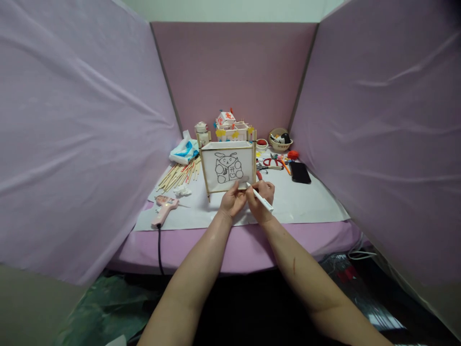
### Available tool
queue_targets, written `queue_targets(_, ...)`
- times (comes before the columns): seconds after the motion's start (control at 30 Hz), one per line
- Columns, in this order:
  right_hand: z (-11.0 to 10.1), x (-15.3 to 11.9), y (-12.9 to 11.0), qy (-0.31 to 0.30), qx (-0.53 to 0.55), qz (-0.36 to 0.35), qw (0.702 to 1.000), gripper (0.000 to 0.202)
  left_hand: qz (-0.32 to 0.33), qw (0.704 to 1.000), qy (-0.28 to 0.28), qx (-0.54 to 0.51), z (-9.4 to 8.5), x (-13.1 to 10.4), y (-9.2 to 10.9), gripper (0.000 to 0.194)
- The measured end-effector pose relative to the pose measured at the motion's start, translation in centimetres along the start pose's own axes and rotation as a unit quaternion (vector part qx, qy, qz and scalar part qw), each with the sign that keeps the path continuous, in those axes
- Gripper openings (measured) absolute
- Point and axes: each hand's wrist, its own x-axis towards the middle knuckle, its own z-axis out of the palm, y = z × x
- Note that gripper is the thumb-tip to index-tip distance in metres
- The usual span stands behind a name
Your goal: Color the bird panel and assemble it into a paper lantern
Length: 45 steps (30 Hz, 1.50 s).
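Note:
A wood-framed white lantern box stands upright, its front panel bearing a black line drawing of a rabbit. My left hand grips the bottom edge of the frame near its middle, thumb on the front. In my right hand is a white marker, held like a pen, with its tip close to the lower right part of the panel. Whether the tip touches the surface cannot be made out. Part of the frame's lower right corner is hidden behind my right hand.
A pink glue gun and thin sticks lie on the left. Behind stand a jar and a decorated white model. Pliers, a black phone, red yarn and a basket are on the right.

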Motion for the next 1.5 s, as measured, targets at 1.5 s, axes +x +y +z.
queue_targets(1.5, -1.1, 0.2, -0.7, 0.077, 0.086, 0.054, 0.992, 0.009, 0.017, 0.999, -0.013, -0.048, 0.3, -0.1, 0.0, 0.038)
